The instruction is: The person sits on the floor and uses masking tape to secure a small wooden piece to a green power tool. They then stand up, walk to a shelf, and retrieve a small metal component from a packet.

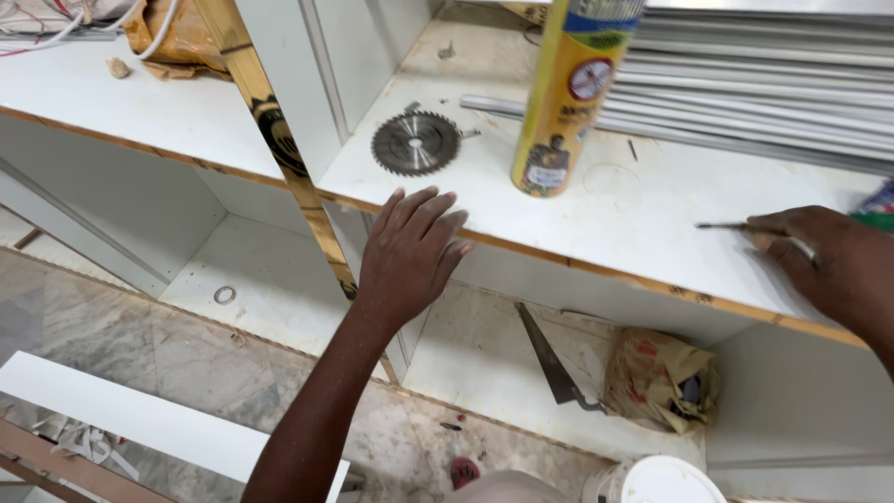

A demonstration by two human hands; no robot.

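Left hand [410, 251] open by 1 saw blade [416, 142]; right hand [829, 261] pinches 1 thin tool [722, 225].

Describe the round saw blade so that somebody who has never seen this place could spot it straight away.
Find the white shelf with the tall yellow spray can. The saw blade lies flat left of the can, just beyond the left hand. It is the only round, grey, toothed disc there.
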